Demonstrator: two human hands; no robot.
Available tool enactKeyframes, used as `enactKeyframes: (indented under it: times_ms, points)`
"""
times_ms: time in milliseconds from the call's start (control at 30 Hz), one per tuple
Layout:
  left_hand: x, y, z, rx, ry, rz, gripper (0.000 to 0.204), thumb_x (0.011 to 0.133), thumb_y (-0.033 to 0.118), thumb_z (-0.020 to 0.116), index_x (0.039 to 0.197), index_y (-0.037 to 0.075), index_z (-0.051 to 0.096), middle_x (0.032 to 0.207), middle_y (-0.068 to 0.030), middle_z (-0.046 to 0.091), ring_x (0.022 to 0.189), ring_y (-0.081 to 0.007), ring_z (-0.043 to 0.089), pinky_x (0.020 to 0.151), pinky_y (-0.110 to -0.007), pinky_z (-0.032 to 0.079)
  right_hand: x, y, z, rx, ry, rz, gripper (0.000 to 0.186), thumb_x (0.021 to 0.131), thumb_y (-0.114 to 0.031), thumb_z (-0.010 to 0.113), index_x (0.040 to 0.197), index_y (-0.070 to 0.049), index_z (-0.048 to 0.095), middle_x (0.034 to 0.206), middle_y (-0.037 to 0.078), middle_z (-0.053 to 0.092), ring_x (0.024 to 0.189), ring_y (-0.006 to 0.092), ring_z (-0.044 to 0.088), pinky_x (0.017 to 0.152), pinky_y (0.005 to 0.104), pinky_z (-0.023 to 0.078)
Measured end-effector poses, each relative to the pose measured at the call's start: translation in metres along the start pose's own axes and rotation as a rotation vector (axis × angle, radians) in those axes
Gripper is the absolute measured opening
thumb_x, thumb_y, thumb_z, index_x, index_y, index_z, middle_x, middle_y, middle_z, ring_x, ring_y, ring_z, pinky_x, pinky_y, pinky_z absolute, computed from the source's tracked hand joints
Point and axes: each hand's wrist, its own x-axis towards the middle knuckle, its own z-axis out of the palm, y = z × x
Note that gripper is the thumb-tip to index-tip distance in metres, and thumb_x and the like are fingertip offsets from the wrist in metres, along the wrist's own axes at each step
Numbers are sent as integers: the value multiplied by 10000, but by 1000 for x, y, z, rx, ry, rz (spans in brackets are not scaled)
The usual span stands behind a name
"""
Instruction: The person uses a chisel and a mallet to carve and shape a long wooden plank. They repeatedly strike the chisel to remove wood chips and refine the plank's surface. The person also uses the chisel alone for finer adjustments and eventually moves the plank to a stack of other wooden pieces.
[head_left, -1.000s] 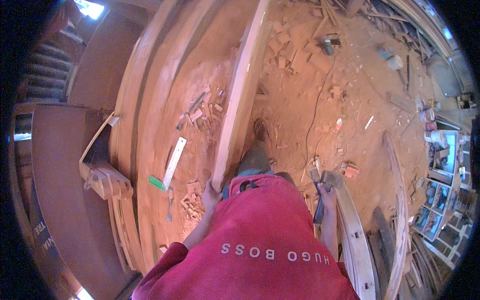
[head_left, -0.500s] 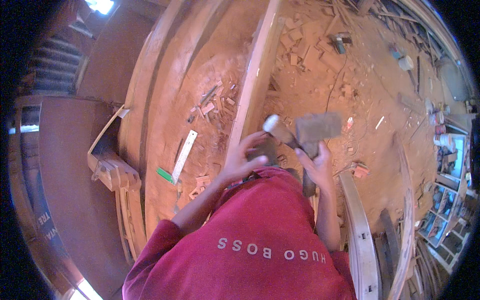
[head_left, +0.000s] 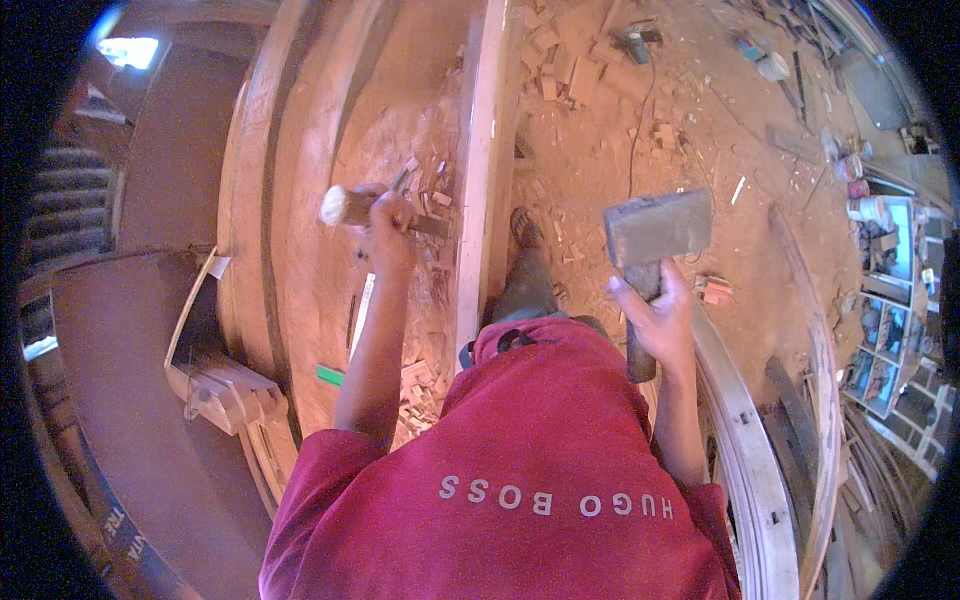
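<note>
My left hand [head_left: 392,218] is closed around a chisel [head_left: 350,207], held level to the left of the long timber beam [head_left: 480,140]. Its thick handle has a whitish end pointing left, and a dark blade sticks out on the right side of my fist. In my right hand [head_left: 660,315] is a mallet [head_left: 658,228] with a blocky grey-brown head, gripped by the handle just under the head. The mallet is raised right of the beam. A try square [head_left: 330,375] with a green stock and white blade lies beyond my left forearm, which partly covers it.
Wood offcuts [head_left: 425,390] and shavings litter the surface left of the beam and the floor. My foot [head_left: 525,228] is right of the beam. Curved planks [head_left: 755,450] stand at the lower right, near a blue compartmented shelf [head_left: 880,350]. A dark cable [head_left: 635,140] crosses the floor.
My left hand, open before, has taken the chisel from beside my right hand and carried it left across the beam. The mallet stays in my right hand, slightly further right. The view has shifted.
</note>
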Motion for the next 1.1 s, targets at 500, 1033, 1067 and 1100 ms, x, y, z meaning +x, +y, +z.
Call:
enactKeyframes:
  times_ms: [500,1033,1067,1100]
  points:
    - [-12,-7,24,313,166,27,266,907,201,720,1032,48,542,891,-38,607,744,-110,574,620,-264,467,-18,20,11,15,25,11,265,852,-87,743,1045,6,588,848,49,661,746,115,636,679,276,508]
    - [-14,-54,10,209,255,199,180,908,54,665,1020,60,525,724,-20,593,543,-70,512,468,-224,404,-17,-11,24,-33,-108,56,329,830,-172,772,1047,17,611,940,98,694,863,154,639,775,329,522]
    - [-14,-51,12,171,273,172,192,897,58,687,999,57,525,741,-18,589,565,-74,528,485,-227,421,-17,-12,24,-52,-111,43,332,829,-172,772,1046,20,610,945,102,696,869,155,642,778,330,523]
    - [-16,-48,15,133,292,144,206,886,63,708,979,55,524,757,-17,586,588,-77,544,501,-230,439,-16,-13,25,-70,-114,30,334,829,-172,772,1045,24,609,951,107,697,875,157,644,781,330,524]
